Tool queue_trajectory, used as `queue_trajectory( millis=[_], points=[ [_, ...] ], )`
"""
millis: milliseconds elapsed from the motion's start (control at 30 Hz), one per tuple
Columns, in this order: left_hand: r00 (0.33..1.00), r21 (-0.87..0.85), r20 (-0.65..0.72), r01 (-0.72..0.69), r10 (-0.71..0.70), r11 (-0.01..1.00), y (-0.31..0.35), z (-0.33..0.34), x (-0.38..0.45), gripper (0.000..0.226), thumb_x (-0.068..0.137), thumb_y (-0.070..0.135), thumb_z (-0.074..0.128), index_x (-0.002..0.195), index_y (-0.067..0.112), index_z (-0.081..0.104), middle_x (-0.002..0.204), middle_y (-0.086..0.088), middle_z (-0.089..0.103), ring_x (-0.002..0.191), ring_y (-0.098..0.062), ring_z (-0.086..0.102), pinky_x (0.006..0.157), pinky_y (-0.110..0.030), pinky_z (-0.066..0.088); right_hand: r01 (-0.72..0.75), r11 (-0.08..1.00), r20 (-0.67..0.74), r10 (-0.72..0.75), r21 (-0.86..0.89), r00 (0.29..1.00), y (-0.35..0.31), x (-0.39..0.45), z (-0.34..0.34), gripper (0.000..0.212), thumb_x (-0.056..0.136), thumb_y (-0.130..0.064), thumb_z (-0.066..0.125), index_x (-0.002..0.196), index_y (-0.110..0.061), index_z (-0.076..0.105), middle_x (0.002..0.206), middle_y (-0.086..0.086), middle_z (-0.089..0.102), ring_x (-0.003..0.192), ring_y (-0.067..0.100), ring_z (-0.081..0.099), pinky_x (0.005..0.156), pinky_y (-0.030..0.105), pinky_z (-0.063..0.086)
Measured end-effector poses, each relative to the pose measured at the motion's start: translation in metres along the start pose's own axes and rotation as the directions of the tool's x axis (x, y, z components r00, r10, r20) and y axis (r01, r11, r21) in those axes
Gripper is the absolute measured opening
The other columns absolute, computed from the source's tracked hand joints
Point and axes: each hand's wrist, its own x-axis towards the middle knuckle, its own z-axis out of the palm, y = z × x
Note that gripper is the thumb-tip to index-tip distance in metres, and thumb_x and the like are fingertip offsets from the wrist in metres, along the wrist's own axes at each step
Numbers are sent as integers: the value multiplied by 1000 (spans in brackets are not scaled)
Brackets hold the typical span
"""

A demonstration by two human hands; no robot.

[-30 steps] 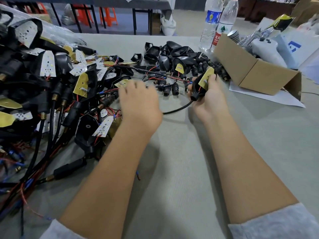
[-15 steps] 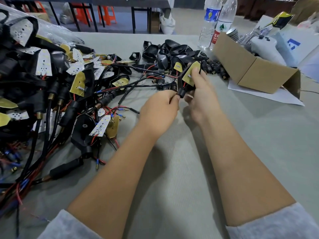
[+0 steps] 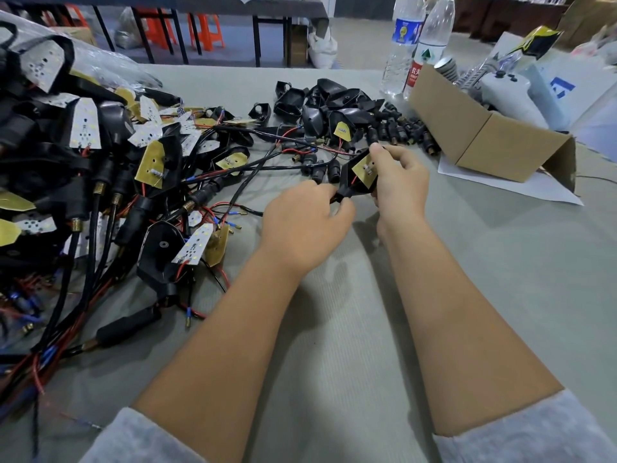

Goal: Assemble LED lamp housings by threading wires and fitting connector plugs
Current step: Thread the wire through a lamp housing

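Black housing (image 3: 354,177) in both hands

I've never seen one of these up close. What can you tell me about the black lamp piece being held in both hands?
The black lamp housing looks like glossy moulded plastic, wide at the top, narrowing to a neck. A yellowish board with red wire sits in its open face. It is tilted above the table, the right hand gripping its wide end, the left hand pinching at the neck.
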Motion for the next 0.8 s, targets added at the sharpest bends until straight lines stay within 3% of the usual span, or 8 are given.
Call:
queue_trajectory(
  millis=[67, 167, 267, 367, 433, 500, 633, 800],
  points=[
    [1000, -52, 22, 11, -10, 999, -1, 1, -1, 41, 97, 45, 42, 62, 25, 37, 63, 6, 42, 69, -20, 44, 49, -29, 22, 28, 1000, -2, -28, -7, 1000, 0, 0, 0, 6, 90, -21, 63, 87, -25, 66, 73, -7, 62, 55, 1, 56, 56, 19, 43],
    [994, -176, 60, 103, -94, 979, -8, 2, 1, 44, 99, 49, 43, 78, 14, 58, 61, 2, 50, 68, -24, 52, 53, -33, 31, 117, 992, 25, -116, -57, 993, 2, 0, -1, 14, 91, -13, 60, 92, -27, 65, 82, 7, 65, 67, 12, 59, 62, 26, 47],
    [984, -266, 85, 175, -158, 948, -13, 3, 4, 44, 98, 49, 46, 79, 12, 61, 57, 3, 47, 62, -19, 50, 53, -32, 31, 187, 978, 75, -180, -95, 981, 2, -2, -1, 25, 91, -5, 54, 90, -28, 65, 87, 21, 69, 68, 18, 60, 62, 29, 47],
    [981, -246, 88, 189, -172, 951, -15, 3, 5, 46, 99, 48, 42, 71, 14, 53, 58, 1, 48, 63, -20, 49, 52, -32, 29, 181, 980, 123, -170, -86, 978, 1, -3, 0, 32, 87, 0, 48, 91, -25, 68, 76, 8, 66, 62, 14, 56, 56, 23, 45],
    [979, -255, 90, 202, -184, 946, -16, 3, 6, 48, 100, 49, 38, 79, 12, 60, 65, -1, 57, 69, -21, 55, 56, -33, 34, 171, 981, 171, -154, -90, 973, 1, -3, 0, 37, 84, 2, 45, 98, -22, 69, 72, 0, 62, 61, 13, 53, 52, 17, 42],
    [975, -257, 91, 220, -203, 941, -16, 2, 6, 50, 101, 50, 35, 91, 12, 66, 69, -1, 61, 72, -20, 57, 58, -32, 36, 174, 980, 210, -151, -94, 966, 1, -5, 1, 39, 84, 3, 44, 105, -21, 66, 73, -2, 59, 61, 14, 53, 50, 15, 41],
    [976, -235, 59, 216, -208, 948, -17, 2, 7, 44, 98, 55, 38, 89, 21, 65, 62, 5, 54, 64, -7, 52, 53, -29, 29, 189, 980, 262, -167, -63, 951, -1, -9, 3, 33, 86, -1, 52, 106, -27, 58, 79, 1, 59, 62, 14, 52, 49, 13, 40],
    [977, -216, 48, 211, -206, 953, -19, 3, 6, 34, 95, 59, 42, 92, 33, 63, 66, 8, 57, 67, -3, 52, 53, -26, 30, 304, 939, 217, -267, -163, 939, 4, -7, 2, 26, 89, -18, 60, 96, -43, 58, 86, -6, 63, 74, 7, 60, 65, 18, 49]
  ],
)
